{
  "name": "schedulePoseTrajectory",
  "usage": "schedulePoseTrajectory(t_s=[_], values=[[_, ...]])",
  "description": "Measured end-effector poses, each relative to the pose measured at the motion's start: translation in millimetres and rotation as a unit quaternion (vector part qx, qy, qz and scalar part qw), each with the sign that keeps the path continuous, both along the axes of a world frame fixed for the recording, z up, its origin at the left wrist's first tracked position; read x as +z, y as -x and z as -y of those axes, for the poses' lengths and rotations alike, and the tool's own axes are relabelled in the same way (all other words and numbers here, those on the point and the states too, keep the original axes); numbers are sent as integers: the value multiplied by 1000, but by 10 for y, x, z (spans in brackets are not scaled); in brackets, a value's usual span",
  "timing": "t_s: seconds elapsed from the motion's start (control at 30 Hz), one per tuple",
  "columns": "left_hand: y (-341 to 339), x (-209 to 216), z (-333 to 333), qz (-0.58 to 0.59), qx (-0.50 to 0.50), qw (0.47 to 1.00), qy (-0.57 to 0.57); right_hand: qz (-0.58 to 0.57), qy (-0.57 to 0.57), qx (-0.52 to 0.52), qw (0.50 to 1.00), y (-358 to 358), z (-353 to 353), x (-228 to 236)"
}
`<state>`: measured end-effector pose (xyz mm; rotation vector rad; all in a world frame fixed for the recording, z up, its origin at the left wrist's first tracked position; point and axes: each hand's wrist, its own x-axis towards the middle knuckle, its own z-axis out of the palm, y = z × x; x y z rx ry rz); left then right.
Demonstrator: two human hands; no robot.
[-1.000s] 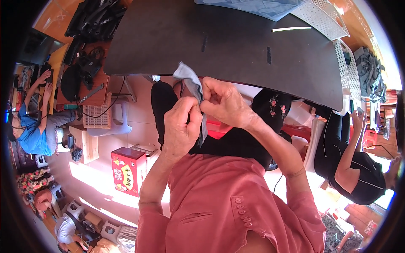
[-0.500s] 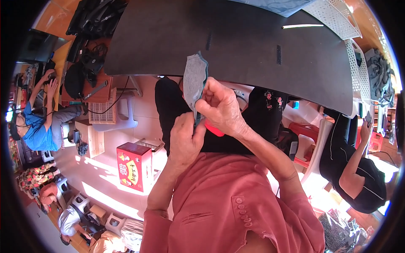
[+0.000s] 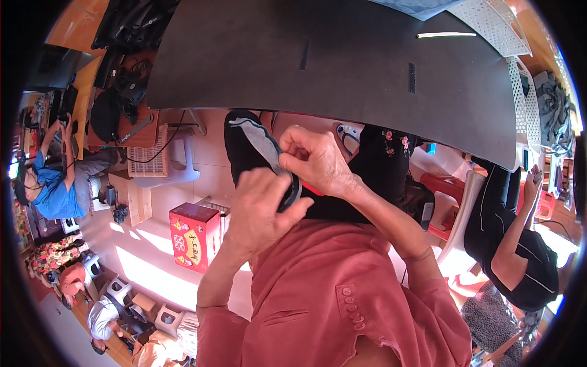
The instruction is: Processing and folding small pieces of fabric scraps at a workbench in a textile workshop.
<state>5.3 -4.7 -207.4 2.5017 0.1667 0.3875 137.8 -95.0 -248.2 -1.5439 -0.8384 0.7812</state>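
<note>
A narrow grey fabric piece with a dark teal edge (image 3: pixel 260 142) hangs over my left thigh, below the table edge. My right hand (image 3: pixel 315 160) pinches this piece at its side, thumb against curled fingers. Close by on the left is my left hand (image 3: pixel 260 211), its thumb held apart and its fingers stretched and slightly smeared by motion. It lies over the lower part of the fabric, where a dark curved band with a grey rim shows beside the thumb. Part of a red object (image 3: pixel 310 186) peeks out beneath my right hand; its kind is hidden.
A dark table (image 3: pixel 244 55) spans the space ahead, with a thin white strip (image 3: pixel 446 35) and white perforated baskets (image 3: pixel 489 24) at the far right. A red box (image 3: pixel 194 238) stands on the floor at left. Co-workers sit on both sides, one in blue (image 3: pixel 58 189).
The fabric piece has come down from over the table edge and tilted left. My left hand has loosened from its closed grip and spread its thumb. My right hand keeps its pinch.
</note>
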Motion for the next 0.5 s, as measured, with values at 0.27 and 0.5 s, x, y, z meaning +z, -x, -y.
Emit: schedulePoseTrajectory(t_s=[0.27, 0.5], values=[[-249, -226, -226, -30, 144, 983, 113, 190, -6, -9, 982, 4, 14, 1], [-326, -240, -89, 76, 43, 995, -53, 201, 48, -41, 978, -45, -15, 67]])
